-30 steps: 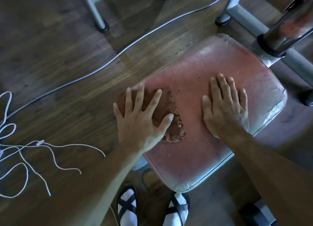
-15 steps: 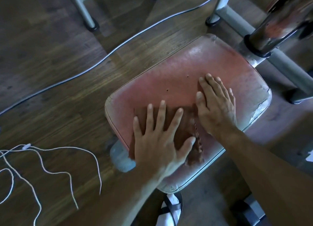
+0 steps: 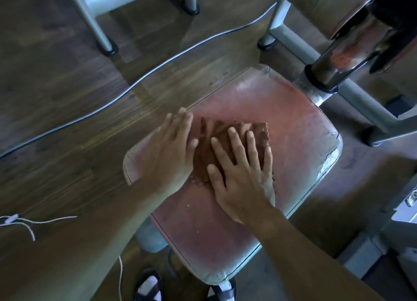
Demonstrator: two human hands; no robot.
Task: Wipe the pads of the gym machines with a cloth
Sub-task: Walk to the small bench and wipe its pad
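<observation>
A worn red seat pad [image 3: 293, 120] of a gym machine fills the middle of the head view. Its right edge is cracked and peeling. A crumpled brown cloth [image 3: 216, 129] lies on the pad's upper middle. My right hand [image 3: 239, 178] presses flat on the cloth with its fingers spread. My left hand [image 3: 171, 156] lies flat on the pad's left edge just beside the cloth, its thumb touching the cloth's edge. Part of the cloth is hidden under my right palm.
A chrome post [image 3: 334, 59] and grey frame tubes [image 3: 365, 102] rise at the pad's far right. A grey cable [image 3: 158, 68] snakes over the wooden floor. White string [image 3: 27, 221] lies at the left. My sandalled feet [image 3: 149, 287] stand below the pad.
The cloth was under my left hand and slid right across the pad. Now my right hand presses it, and my left hand rests beside it at the pad's left edge.
</observation>
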